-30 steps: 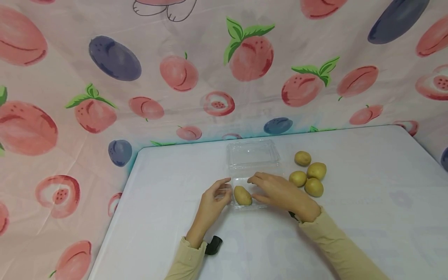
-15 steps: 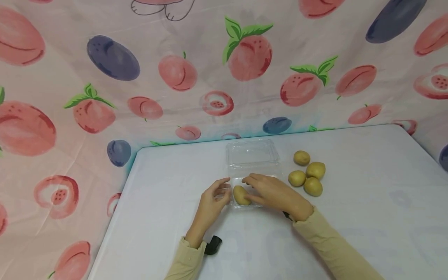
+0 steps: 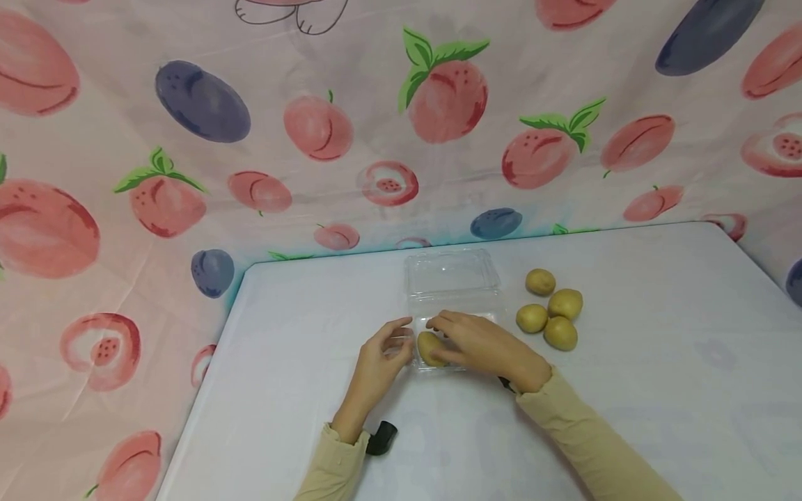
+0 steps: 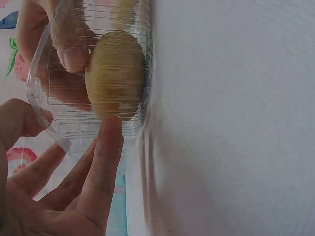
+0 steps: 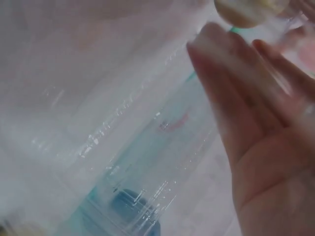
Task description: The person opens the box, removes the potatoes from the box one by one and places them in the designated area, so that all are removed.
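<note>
A hinged clear plastic container (image 3: 454,275) lies on the table, lid folded back. One potato (image 3: 429,346) sits at the left end of its tray. My left hand (image 3: 382,351) touches the tray's left end from outside; in the left wrist view its straight fingertip (image 4: 108,129) meets the ribbed wall and another digit reaches the rim. My right hand (image 3: 491,344) is over the tray, fingers extended and the thumb against the potato, covering part of it in the head view. The right wrist view shows the fingers straight, blurred, with a potato (image 5: 248,12) just past their tips.
Several more potatoes (image 3: 561,333) are grouped on the white table (image 3: 658,334), right of the container. A fruit-printed cloth (image 3: 376,83) hangs behind and along the left side. A black device (image 3: 382,438) is at the left cuff.
My right hand has moved left over the tray, its thumb coming against the potato, which has shifted slightly left. The left hand stays in place.
</note>
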Demonstrator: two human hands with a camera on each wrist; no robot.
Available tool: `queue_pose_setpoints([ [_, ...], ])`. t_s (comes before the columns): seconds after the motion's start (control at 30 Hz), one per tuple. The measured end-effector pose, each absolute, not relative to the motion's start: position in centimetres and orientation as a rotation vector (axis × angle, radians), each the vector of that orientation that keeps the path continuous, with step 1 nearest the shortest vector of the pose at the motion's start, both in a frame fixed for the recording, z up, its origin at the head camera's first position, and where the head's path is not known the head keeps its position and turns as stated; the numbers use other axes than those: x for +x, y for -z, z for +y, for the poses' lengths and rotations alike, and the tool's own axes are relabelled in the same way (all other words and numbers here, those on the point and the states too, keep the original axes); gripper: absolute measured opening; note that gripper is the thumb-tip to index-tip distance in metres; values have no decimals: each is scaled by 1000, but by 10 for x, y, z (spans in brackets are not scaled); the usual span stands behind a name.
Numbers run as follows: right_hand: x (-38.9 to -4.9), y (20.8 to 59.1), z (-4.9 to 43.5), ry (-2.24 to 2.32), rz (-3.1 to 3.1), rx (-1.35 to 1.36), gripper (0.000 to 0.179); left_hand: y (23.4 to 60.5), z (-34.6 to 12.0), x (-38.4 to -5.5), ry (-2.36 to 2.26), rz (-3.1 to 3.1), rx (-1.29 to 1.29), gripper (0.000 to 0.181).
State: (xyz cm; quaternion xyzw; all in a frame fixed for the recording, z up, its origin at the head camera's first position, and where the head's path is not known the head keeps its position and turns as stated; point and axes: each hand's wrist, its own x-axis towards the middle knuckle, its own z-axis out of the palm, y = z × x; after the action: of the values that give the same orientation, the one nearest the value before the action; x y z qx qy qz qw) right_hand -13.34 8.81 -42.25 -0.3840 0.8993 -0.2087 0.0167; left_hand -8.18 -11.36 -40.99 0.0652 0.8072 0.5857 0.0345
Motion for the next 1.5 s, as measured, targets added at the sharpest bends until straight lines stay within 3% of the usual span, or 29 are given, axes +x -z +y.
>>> queue_pose_setpoints([
  [0.77,-134,422,86,784,2652,-1158,35,409,-115,-82,-1810,2449,201,39],
  [1.07,-135,420,85,823,2627,-1157,35,443,-120,-95,-1830,2471,196,41],
  [1.5,-138,418,87,817,2669,-1157,39,444,-120,-95,-1810,2514,220,38],
])
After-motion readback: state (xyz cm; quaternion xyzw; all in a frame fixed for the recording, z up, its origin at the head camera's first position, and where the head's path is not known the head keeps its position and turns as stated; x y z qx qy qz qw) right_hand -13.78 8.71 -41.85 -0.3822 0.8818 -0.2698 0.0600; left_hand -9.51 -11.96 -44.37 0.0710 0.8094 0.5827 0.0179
